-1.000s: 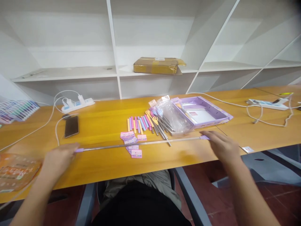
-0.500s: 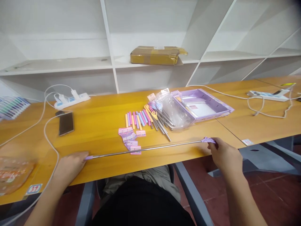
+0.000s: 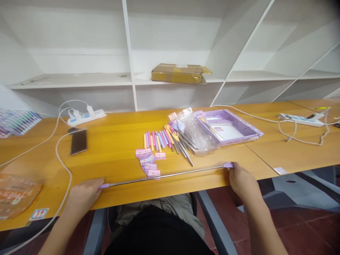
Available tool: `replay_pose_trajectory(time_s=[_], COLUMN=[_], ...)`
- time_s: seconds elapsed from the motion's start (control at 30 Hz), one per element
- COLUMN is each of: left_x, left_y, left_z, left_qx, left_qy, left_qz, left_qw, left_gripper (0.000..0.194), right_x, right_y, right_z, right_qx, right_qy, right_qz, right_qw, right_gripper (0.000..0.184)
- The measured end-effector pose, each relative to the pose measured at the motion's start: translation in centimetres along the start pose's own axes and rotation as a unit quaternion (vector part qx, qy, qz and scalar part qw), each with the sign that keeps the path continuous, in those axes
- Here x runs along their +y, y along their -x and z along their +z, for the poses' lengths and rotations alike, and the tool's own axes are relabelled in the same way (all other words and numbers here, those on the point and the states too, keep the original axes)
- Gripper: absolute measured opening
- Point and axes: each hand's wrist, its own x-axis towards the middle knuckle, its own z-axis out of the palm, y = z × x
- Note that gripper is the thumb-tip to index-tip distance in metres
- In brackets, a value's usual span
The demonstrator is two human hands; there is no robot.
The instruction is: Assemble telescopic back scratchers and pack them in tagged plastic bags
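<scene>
A long thin metal telescopic rod (image 3: 164,176) lies stretched out across the front of the yellow table (image 3: 114,152). It has a purple handle at its left end and a small purple hand-shaped tip (image 3: 227,165) at its right end. My left hand (image 3: 83,196) is closed round the purple handle. My right hand (image 3: 242,182) pinches the rod just below the purple tip. Behind the rod lie several collapsed rods with pastel handles (image 3: 167,139) and a heap of small pink labels (image 3: 148,160).
A clear plastic bag (image 3: 198,131) and an open purple box (image 3: 230,126) sit to the right of the rods. A phone (image 3: 78,141) on a white cable, a power strip (image 3: 86,117), a second power strip (image 3: 301,119) and an orange packet (image 3: 16,194) lie around. White shelves hold a brown parcel (image 3: 179,73).
Both hands have drawn the rod toward the table's front edge, and it now slants up to the right. It looks a little shorter than a second ago.
</scene>
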Motion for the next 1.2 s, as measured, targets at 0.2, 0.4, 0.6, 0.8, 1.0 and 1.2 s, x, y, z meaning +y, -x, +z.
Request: replay_pose_trajectory(time_s=[0.2,0.4,0.6,0.8,1.0,1.2], left_x=[1.4,12.0,15.0,14.4,14.9,9.7], left_y=[-1.2,-4.4,-4.6,-4.2,-4.6,-4.6], left_z=[-3.4,-4.1,-2.3,-2.3,-1.7,-3.1], left_qx=[-0.098,-0.11,-0.11,-0.116,-0.107,-0.09], left_qy=[-0.059,0.007,0.029,0.02,0.03,0.017], left_qz=[-0.056,0.007,0.024,0.043,0.047,-0.003], left_qw=[0.992,0.994,0.993,0.992,0.993,0.996], left_gripper=[0.041,0.035,0.033,0.033,0.031,0.035], right_x=[-2.4,-17.3,-21.9,-20.4,-21.2,-15.2], right_y=[-0.8,4.6,7.4,6.5,6.9,3.3], right_z=[-1.7,-2.0,-0.7,-0.7,-0.3,-1.9], right_qx=[0.054,0.066,0.017,0.022,0.065,0.127], right_qy=[0.004,-0.003,-0.083,-0.168,-0.147,-0.137], right_qz=[-0.04,-0.24,-0.361,-0.368,-0.437,-0.438], right_qw=[0.998,0.968,0.929,0.914,0.885,0.88], right_gripper=[0.034,0.013,0.01,0.016,0.025,0.037])
